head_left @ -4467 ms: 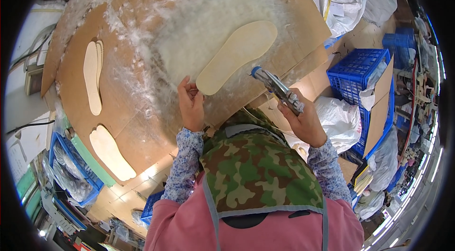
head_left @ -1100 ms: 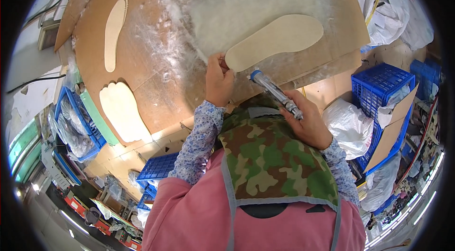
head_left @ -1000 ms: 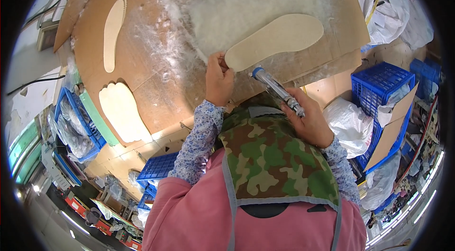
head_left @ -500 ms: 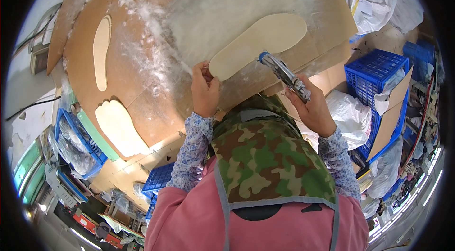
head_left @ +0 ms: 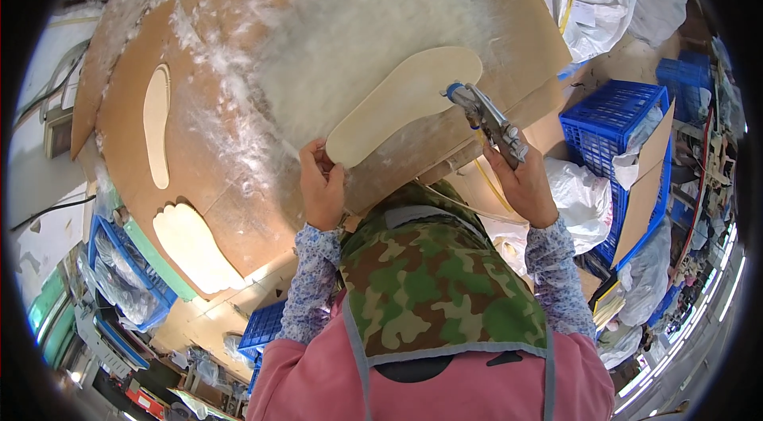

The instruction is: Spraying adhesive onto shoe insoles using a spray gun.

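My left hand pinches the narrow heel end of a cream insole, which slants up to the right over a whitened patch of the cardboard-covered table. In my right hand is a metal spray gun with a blue ring at its nozzle. The nozzle points left, close to the insole's near edge by its broad end. At the far left of the cardboard lies a narrow stack of insoles. A pile of foot-shaped cream insoles with toe outlines sits nearer to me.
To the right stands a blue plastic crate with a cardboard flap, beside white plastic bags. Another blue crate with clear bags is at the left. A yellow hose hangs below the spray gun. White bags lie at the back right.
The view has shifted, so most things appear further left and lower. Relative to the insole, the spray gun has moved right, toward the broad end. My left hand keeps its pinch on the heel.
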### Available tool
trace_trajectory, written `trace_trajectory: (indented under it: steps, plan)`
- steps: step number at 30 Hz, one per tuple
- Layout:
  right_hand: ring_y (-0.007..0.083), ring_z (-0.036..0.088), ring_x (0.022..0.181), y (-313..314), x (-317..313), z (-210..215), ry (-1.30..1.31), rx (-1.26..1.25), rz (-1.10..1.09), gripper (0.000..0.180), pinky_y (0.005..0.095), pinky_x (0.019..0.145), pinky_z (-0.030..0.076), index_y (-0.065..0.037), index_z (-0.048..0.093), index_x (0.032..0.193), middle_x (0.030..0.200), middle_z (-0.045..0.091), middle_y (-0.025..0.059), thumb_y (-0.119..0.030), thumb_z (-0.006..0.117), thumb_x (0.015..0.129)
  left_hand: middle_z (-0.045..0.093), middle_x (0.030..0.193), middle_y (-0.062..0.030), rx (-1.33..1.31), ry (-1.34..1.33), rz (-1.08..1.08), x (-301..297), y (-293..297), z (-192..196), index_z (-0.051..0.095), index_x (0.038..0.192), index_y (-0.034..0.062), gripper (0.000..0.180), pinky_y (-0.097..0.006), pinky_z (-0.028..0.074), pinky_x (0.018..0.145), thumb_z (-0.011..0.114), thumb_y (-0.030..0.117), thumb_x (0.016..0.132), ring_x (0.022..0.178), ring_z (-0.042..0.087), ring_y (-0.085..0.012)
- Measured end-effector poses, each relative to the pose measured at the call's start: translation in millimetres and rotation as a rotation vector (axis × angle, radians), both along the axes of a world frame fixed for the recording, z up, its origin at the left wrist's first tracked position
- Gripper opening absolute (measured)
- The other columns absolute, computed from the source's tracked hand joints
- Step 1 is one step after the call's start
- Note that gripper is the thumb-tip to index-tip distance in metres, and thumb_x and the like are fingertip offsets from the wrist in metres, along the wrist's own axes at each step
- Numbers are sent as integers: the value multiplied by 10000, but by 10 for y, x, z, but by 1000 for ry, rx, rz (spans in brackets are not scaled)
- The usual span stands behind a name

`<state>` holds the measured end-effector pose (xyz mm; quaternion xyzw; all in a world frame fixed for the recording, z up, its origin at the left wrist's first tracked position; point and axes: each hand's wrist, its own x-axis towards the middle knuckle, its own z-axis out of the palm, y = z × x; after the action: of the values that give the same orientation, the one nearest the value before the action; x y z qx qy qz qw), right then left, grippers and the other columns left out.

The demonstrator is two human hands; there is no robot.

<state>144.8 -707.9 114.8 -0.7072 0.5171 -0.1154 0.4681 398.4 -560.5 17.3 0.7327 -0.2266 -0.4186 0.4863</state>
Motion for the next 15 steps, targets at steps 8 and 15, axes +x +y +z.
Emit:
trace_trajectory:
  steps: [8,15]
  plan:
    - [184,570,686,-58,-167,-111,-21,-127,-129,235,317,630,461,15,550,1081,779,615,122,-133,600,905,520,1024,-87,-20,-34,-53,16,21,-39,371,1267,12,445,-244,490,638,480,-68,843,785,541,-118]
    - [152,497,631,169,-180,-29,29,-84,-163,209,306,591,430,2,543,1060,716,562,81,-130,596,907,520,1022,-87,-63,7,-73,39,49,-38,375,1263,10,429,-248,481,642,471,-63,852,789,538,-120]
